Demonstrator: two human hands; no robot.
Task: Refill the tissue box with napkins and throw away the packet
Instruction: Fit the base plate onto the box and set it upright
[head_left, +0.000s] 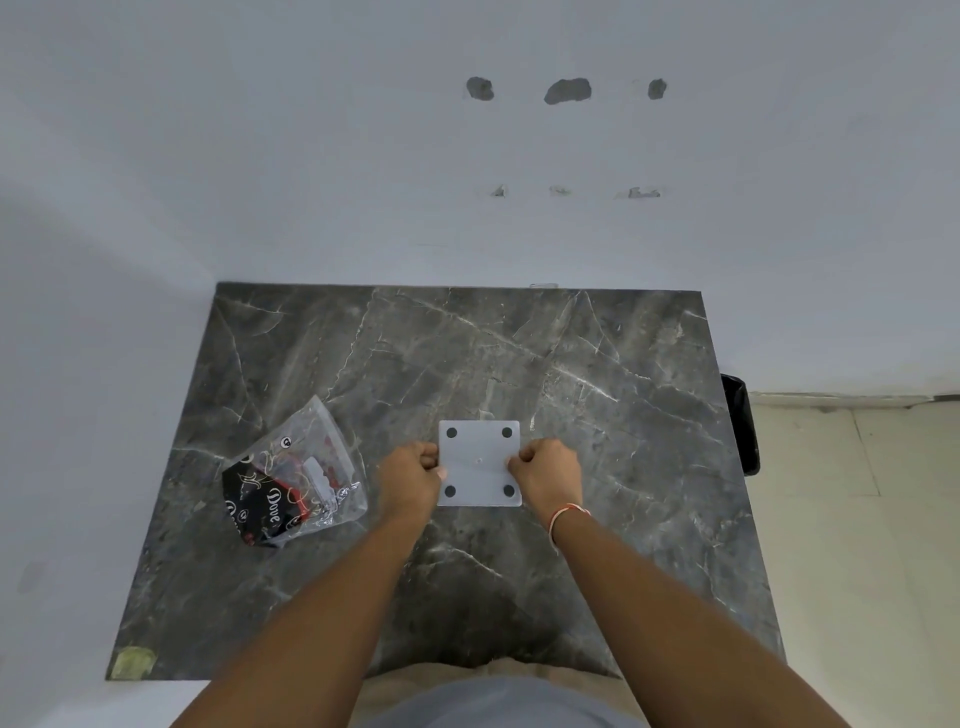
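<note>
One square white plastic tissue box (479, 462) lies on one dark grey marble-patterned table top (597, 364), its upturned face showing four round black pads (451, 432). Two bare hands are at it, one left hand (413, 480) and one right hand (548, 470), the right wrist wearing one orange-and-white thread band (566, 517). There is one clear plastic packet with red and black print (293, 480), one black bin (740, 423) at the table's right edge, and three dark patches (567, 91) on the white wall.
</note>
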